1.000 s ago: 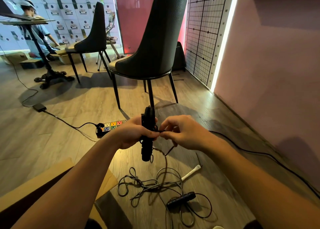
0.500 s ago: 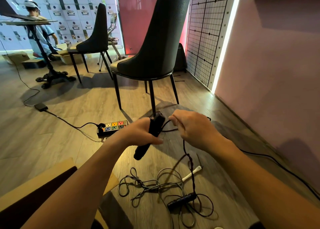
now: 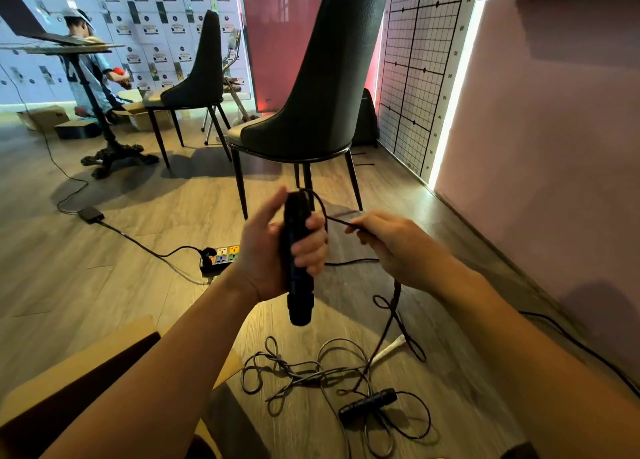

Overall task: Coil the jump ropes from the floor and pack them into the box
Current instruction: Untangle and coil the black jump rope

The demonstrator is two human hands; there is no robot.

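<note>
Holding one black handle [image 3: 300, 302] upright, the left hand [image 3: 263, 250] has its fingers wrapped round the middle and its thumb lifted beside the top end. The handle's long axis runs close to vertical, butt end pointing down at the floor [image 3: 138, 285]. The rope [image 3: 337, 220] leaves the handle's top, arcs over to the right and enters the right hand [image 3: 391, 247], whose grip is a fingertip pinch on the line, just beside the handle. Below that hand the rope drops toward the near side into a loose tangle [image 3: 311, 372] on the floor. A second black handle [image 3: 369, 402] lies there at near right, a white handle [image 3: 391, 347] just beyond it. The open box [image 3: 104, 347] sits near left, under the left forearm. Judgement: coiling is barely begun. The next wrap depends on the rope lying right of the upright handle, so the right hand would carry the line while the left anchors. The slack feeds from the tangle below and may snag.
</note>
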